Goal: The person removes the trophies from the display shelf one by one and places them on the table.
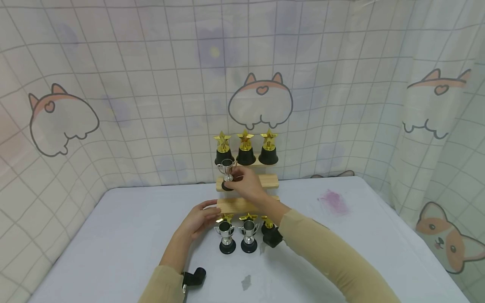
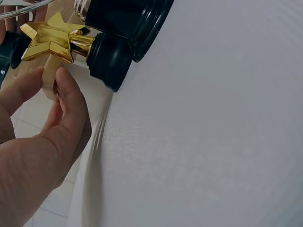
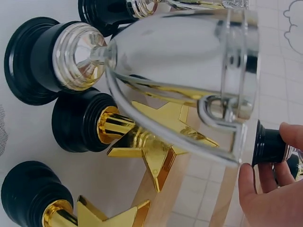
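While the white counter [image 1: 125, 235] spreads broad and level, the wooden stand [image 1: 270, 182] by its far edge offers only narrow steps, so I'd place slowly here. My right forearm [image 1: 276, 209] slants in over the stand's near right corner, and I'd carry the elbow high to spare what stands beneath. The left hand [image 1: 201, 219] pinches the left end of the lowest visible step, thumb against fingers; I'd want that grip light, enough to stop the stand creeping without tipping it. The right hand [image 1: 246, 184] grasps a silver cup [image 1: 227, 167] low, at its black base, upright by the left end of the middle step; whether the base bears on the wood, I can't tell from here. Just above and behind, three gold star trophies [image 1: 246, 148] line the top step, so I'd come down straight rather than push in. Two other cups [image 1: 249, 232] and some partly hidden gold stars [image 1: 248, 217] stand before the stand's near edge. I'd seat the whole base inside the step's front edge, feel it settle, then spread the fingers evenly, clear of the thin handles, which could snag.
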A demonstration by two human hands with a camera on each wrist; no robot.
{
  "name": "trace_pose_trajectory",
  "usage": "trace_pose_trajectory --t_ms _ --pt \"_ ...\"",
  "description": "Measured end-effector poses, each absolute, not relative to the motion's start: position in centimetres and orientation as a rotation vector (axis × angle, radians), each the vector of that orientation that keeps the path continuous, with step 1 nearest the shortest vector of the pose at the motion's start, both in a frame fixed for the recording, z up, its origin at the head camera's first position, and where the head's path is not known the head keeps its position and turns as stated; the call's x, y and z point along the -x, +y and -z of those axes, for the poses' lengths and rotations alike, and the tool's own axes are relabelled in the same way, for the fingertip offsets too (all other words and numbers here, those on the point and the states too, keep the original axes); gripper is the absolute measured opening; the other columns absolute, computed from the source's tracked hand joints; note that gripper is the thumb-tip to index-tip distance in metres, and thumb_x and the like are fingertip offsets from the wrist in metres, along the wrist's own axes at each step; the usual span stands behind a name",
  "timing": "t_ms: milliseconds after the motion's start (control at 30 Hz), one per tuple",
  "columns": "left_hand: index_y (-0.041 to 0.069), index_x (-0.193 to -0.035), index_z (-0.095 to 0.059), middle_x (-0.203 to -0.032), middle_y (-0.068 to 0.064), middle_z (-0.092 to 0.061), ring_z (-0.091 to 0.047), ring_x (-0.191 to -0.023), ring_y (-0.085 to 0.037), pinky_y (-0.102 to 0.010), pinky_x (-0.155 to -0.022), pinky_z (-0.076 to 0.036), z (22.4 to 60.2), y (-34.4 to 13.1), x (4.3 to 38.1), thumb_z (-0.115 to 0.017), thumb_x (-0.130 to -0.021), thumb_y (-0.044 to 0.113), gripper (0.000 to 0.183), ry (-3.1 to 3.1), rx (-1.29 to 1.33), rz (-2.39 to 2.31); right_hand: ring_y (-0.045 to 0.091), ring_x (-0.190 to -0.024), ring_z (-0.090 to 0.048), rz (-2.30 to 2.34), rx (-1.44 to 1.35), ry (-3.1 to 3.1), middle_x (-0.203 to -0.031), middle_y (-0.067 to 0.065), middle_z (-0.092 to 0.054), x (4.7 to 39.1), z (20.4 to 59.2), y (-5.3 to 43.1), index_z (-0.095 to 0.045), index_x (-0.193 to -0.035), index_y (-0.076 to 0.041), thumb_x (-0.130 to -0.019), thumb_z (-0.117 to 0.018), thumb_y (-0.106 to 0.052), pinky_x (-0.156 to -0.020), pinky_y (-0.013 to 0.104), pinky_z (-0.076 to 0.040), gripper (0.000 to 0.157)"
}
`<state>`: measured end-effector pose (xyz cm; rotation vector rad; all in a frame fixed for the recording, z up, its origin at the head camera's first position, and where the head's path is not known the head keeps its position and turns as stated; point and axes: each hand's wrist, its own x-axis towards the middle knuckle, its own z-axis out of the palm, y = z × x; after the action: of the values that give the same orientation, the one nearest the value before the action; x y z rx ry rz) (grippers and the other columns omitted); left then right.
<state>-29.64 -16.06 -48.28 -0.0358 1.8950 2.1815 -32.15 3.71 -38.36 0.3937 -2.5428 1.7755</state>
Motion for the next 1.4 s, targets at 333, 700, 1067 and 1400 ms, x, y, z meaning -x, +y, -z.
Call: trace_pose_trajectory --t_ms 333,700,1067,1400 --pt "-0.008 -0.149 -0.04 -0.128 -0.025 -0.06 -0.068 -0.103 -0.021 -0.034 -0.095 -0.058 48.3 -16.1 29.7 -0.064 -0.099 0.005 0.057 1.927 0.041 -2.159 0.025 -0.109 -0.064 -1.749 -0.339 -2.548 -0.118 0.008 -0.066 31.7 38.2 4.6 -0.067 -0.115 -0.005 -0.089 -0.082 -0.017 -0.085 0.033 -0.059 0.033" --pt "-0.008 -0.149 -0.041 -0.126 -0.024 -0.061 -0.068 -0.101 -0.02 -0.034 -0.093 -0.058 48.6 -16.1 29.8 -0.064 -0.099 0.004 0.057 1.921 0.019 -2.168 0.025 -0.108 -0.064 -1.765 -0.401 -2.542 -0.111 0.006 -0.067 30.1 37.3 5.9 -0.066 -0.114 -0.005 -0.089 -0.082 -0.014 -0.089 0.037 -0.058 0.031" --pt "-0.01 -0.147 -0.041 -0.123 -0.024 -0.062 -0.069 -0.099 -0.02 -0.033 -0.093 -0.058 48.3 -16.0 29.3 -0.064 -0.098 0.003 0.055 1.92 0.04 -2.208 0.025 -0.109 -0.064 -1.717 -0.449 -2.595 -0.109 0.004 -0.068 28.0 37.2 7.3 -0.067 -0.113 -0.006 -0.091 -0.08 -0.017 -0.091 0.039 -0.057 0.028" --pt "-0.01 -0.144 -0.044 -0.117 -0.02 -0.064 -0.07 -0.093 -0.018 -0.033 -0.091 -0.059 48.3 -15.4 29.0 -0.063 -0.097 -0.001 0.052 1.948 0.053 -2.259 0.025 -0.108 -0.065 -1.745 -0.449 -2.603 -0.107 0.003 -0.069 26.1 37.7 8.8 -0.068 -0.111 -0.006 -0.09 -0.081 -0.015 -0.089 0.04 -0.058 0.026"
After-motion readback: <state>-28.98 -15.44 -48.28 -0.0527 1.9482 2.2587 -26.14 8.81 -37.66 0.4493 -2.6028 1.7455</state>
